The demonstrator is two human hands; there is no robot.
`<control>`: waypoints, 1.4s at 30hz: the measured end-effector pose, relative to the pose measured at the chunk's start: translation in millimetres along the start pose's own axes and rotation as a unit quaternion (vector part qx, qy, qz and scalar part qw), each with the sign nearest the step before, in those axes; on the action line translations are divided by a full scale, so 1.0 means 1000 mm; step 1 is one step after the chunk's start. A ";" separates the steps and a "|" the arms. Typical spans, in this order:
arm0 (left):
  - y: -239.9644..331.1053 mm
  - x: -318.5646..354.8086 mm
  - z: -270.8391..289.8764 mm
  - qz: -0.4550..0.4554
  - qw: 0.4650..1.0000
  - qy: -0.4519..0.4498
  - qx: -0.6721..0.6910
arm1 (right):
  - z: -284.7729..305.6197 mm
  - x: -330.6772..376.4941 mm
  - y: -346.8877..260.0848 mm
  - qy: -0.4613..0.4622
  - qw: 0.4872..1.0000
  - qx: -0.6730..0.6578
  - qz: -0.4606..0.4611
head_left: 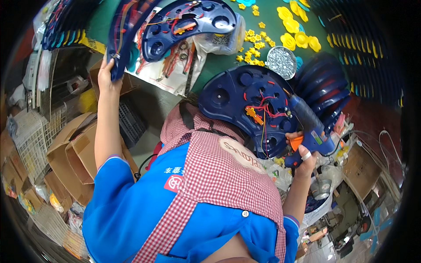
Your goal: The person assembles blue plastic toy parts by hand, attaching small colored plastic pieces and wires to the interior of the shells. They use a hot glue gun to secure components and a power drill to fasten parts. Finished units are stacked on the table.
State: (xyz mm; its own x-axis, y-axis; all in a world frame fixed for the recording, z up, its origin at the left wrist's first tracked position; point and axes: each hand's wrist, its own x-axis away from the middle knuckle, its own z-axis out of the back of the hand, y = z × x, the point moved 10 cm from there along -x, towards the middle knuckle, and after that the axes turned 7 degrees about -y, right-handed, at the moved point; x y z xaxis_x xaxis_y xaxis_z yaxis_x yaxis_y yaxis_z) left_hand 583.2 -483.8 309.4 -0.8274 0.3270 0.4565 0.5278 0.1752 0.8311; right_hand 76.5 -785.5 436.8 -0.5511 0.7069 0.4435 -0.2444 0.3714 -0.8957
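Observation:
My left hand is closed round the near end of a long, curved dark blue plastic shell, raised at the table's left edge. In my right hand is a blue gun-shaped power tool with an orange trigger. Its barrel points up toward the right side of a dark blue toy housing, and its exact kind is unclear. That housing lies open side up at the table's near edge, with red wires and an orange-yellow part inside. Beyond it sits another wired blue housing.
A round metal dish of small silver pieces stands near yellow star parts and yellow flower-shaped parts. Stacked blue shells crowd the right. A wire-strewn white sheet overhangs the edge. Cardboard boxes stand at left.

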 end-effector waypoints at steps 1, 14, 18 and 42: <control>0.010 -0.029 0.028 -0.058 0.998 0.020 -0.010 | 0.001 0.000 0.002 -0.002 1.000 0.003 0.005; 0.044 -0.094 -0.002 -0.301 0.586 0.129 -0.741 | 0.005 0.010 0.000 0.041 0.999 0.005 0.010; -0.078 -0.007 -0.132 -0.379 0.516 -0.226 -0.735 | 0.009 0.007 0.002 0.053 0.998 0.007 0.014; -0.061 0.250 -0.265 -0.420 0.579 -0.527 -0.460 | 0.028 0.032 -0.018 0.024 0.999 -0.002 0.043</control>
State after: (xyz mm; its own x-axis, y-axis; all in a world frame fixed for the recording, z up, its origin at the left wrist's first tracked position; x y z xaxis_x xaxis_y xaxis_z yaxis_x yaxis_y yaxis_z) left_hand 293.2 -658.3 457.5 0.1138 0.9545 -0.2755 -0.7013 0.2736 0.6583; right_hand 40.8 -787.0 466.0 -0.5301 0.7646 0.3666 -0.1944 0.3113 -0.9302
